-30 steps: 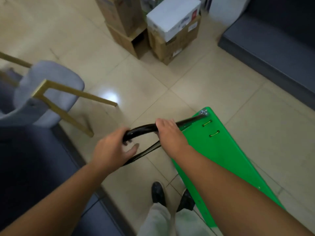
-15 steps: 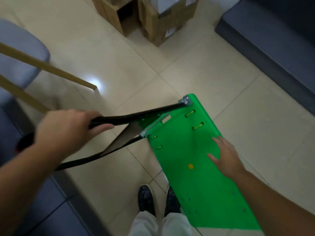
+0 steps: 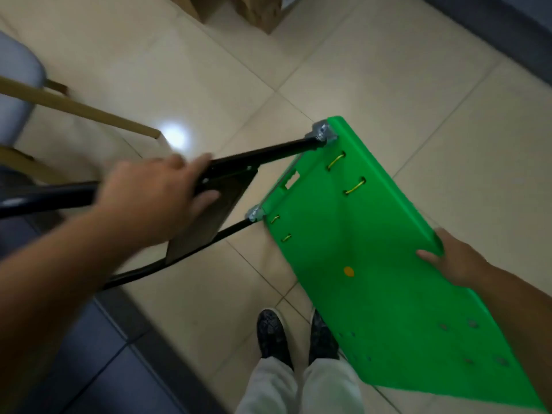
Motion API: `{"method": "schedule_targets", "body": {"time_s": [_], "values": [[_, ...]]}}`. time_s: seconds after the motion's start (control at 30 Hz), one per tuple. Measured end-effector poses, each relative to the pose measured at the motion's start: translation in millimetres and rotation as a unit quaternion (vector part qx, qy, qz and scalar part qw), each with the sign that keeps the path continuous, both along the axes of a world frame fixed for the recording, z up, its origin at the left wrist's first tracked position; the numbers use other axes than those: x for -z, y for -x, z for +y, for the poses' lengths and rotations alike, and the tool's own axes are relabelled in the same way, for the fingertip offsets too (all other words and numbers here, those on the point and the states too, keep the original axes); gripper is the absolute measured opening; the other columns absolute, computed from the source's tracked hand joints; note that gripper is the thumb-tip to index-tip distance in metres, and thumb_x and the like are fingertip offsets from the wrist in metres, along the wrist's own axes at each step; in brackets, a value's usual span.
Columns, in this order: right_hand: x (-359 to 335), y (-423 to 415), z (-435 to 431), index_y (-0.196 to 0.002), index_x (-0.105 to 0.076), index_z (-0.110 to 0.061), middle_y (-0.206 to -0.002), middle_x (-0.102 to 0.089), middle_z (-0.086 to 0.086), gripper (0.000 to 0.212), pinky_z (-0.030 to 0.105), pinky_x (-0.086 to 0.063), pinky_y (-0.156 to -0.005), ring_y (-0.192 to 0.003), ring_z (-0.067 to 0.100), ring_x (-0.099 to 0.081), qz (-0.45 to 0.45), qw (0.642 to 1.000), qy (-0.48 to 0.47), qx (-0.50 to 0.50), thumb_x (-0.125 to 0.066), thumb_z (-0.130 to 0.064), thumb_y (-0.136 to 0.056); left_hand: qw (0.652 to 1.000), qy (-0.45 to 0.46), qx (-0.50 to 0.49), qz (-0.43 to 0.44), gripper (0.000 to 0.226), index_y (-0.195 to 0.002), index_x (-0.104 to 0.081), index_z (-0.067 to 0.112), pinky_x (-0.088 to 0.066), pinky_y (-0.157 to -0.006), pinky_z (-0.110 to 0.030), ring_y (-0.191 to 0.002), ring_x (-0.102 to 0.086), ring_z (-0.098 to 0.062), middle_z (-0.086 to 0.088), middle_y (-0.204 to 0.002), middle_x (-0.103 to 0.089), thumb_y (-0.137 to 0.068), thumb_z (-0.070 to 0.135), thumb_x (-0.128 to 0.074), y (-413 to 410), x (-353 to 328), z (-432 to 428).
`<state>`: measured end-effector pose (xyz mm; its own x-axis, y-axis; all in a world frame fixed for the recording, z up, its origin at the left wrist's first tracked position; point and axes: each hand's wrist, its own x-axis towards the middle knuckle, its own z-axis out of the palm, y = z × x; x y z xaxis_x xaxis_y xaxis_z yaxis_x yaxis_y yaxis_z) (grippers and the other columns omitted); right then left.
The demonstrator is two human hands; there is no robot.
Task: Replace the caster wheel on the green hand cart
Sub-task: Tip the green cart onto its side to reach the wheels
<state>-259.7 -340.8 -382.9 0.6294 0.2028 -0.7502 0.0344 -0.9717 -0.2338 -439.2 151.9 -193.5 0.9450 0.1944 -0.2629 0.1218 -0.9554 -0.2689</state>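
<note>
A person's left hand (image 3: 155,195) curls round the black handle (image 3: 268,152) of the green hand cart (image 3: 358,264), tilted above the tiled floor (image 3: 388,85); the right hand (image 3: 451,259) pinches its deck edge. Turning it over slowly, with both grips firm, should bring the underside up safely.

The floor (image 3: 388,85) was pale beige tile with one bright glare spot (image 3: 176,135). A grey chair (image 3: 15,85) with tan legs stood at left, cardboard boxes (image 3: 260,10) at top, and dark furniture (image 3: 507,22) at upper right.

Dim, motion-blurred view; overhead light glares off the floor tiles (image 3: 174,137).
</note>
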Motion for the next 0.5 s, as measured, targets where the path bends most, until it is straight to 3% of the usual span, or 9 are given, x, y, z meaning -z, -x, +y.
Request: {"method": "schedule_targets", "body": {"time_s": [0.1,0.17,0.27,0.4,0.5], "values": [[-3,-3,4,-0.144,-0.038,-0.007,-0.135,-0.057,0.022,0.066,0.041,-0.05,-0.084,-0.108,0.035,-0.062,0.019,1.0,0.021,-0.01,-0.068,-0.038,-0.093,0.996,0.004,0.042,0.074,0.063,-0.161,-0.012,0.031,-0.042,-0.064,-0.032,-0.088,-0.062,-0.024,-0.005,-0.115,-0.063,-0.106,0.056,-0.027,-52,25,-40],[-4,-1,8,-0.139,-0.04,-0.008,-0.129,-0.06,0.022,0.062,0.04,-0.049,-0.079,-0.1,0.034,-0.062,0.017,0.999,0.027,-0.027,-0.067,-0.04,-0.093,0.995,0.026,0.0,0.096,0.057,-0.161,-0.012,0.031,-0.042,-0.068,-0.034,-0.09,-0.059,-0.026,-0.007,-0.114,-0.063,-0.109,0.048,-0.029,-64,40,-35],[-17,4,18,-0.126,-0.043,-0.009,-0.112,-0.065,0.022,0.053,0.04,-0.051,-0.075,-0.086,0.031,-0.061,0.011,0.998,0.046,-0.045,-0.066,-0.043,-0.093,0.995,0.046,-0.027,0.08,0.054,-0.16,-0.014,0.034,-0.039,-0.056,-0.033,-0.071,-0.052,-0.022,-0.006,-0.1,-0.059,-0.11,0.045,-0.028,-55,47,-23],[-37,20,36,-0.121,-0.04,-0.014,-0.096,-0.063,0.012,0.049,0.04,-0.052,-0.072,-0.082,0.03,-0.06,-0.019,0.992,0.091,-0.086,-0.059,-0.052,-0.095,0.994,0.065,-0.053,0.064,0.057,-0.161,-0.01,0.035,-0.036,-0.05,-0.029,-0.067,-0.051,-0.018,-0.001,-0.092,-0.052,-0.108,0.047,-0.027,-28,49,-12],[-53,26,47,-0.122,-0.037,-0.017,-0.098,-0.064,0.011,0.05,0.035,-0.048,-0.064,-0.08,0.029,-0.06,-0.045,0.984,0.135,-0.105,-0.052,-0.057,-0.096,0.996,0.068,-0.047,0.041,0.058,-0.162,-0.016,0.034,-0.027,-0.046,-0.028,-0.064,-0.048,-0.019,-0.001,-0.087,-0.05,-0.108,0.046,-0.031,-15,46,1]]}}
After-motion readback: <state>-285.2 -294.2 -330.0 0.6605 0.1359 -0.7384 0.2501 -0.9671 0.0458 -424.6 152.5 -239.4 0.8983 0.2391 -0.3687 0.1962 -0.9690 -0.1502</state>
